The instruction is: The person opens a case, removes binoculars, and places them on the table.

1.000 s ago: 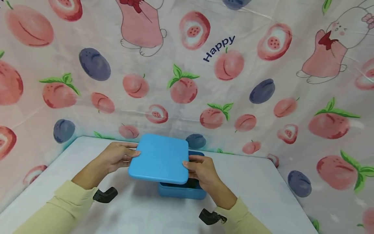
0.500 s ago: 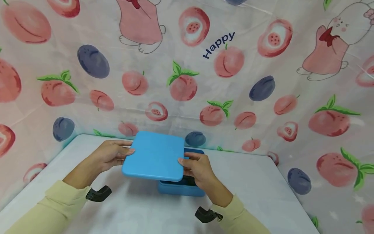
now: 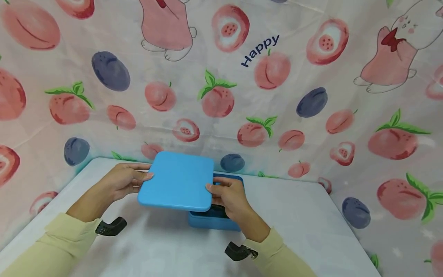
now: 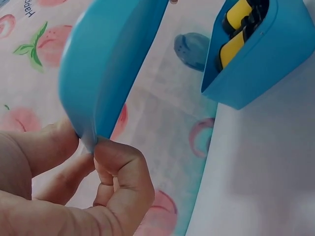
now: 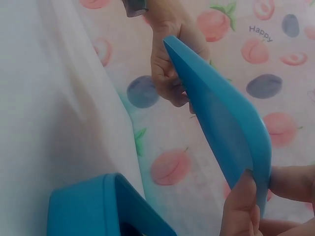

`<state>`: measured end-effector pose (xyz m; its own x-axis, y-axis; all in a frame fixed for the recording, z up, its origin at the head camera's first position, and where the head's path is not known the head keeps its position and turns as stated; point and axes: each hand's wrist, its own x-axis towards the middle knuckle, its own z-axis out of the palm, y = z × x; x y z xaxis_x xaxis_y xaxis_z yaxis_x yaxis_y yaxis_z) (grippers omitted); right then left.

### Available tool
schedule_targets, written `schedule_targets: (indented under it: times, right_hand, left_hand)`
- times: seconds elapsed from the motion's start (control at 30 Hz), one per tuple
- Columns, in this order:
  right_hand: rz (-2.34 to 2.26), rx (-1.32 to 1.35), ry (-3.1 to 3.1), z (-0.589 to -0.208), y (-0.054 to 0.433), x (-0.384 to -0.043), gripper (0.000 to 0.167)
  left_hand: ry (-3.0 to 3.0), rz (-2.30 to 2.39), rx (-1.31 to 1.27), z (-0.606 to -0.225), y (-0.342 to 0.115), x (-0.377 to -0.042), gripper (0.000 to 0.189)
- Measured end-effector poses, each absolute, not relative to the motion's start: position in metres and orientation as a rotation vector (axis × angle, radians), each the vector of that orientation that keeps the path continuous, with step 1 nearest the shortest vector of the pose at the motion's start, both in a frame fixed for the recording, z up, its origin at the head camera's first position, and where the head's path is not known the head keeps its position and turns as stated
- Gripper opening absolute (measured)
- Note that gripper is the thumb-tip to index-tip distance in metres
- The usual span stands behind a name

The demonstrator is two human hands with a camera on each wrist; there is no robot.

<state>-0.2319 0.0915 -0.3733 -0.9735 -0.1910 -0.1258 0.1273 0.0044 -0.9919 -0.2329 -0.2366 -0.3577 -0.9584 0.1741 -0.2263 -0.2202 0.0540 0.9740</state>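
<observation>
A flat blue lid [image 3: 178,181] with rounded corners is held up between both hands, above the table. My left hand [image 3: 121,180] pinches its left edge, thumb on top and fingers beneath. On the opposite edge, my right hand [image 3: 231,196] grips it the same way. Below and to the right stands a blue box [image 3: 214,222], uncovered and partly hidden by the lid and the right hand. Yellow and black items [image 4: 232,49] show inside the box in the left wrist view. The right wrist view catches the box's corner [image 5: 81,211] at the bottom.
The box stands on a white table [image 3: 287,215]. Behind and beside the table hangs a cloth [image 3: 194,92] printed with peaches, plums and rabbits. Black wrist devices [image 3: 111,227] are worn at both cuffs.
Both hands have carried the lid to the left, uncovering more of the box. The box has stayed in place; the head view has shifted slightly.
</observation>
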Motion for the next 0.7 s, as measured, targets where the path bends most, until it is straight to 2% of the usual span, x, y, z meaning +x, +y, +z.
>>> schedule_targets:
  times: [0.7]
  right_hand:
    - [-2.092, -0.055, 2.033, -0.374, 0.064, -0.23, 0.044]
  left_hand:
    - [2.035, 1.995, -0.064, -0.359, -0.265, -0.231, 0.079]
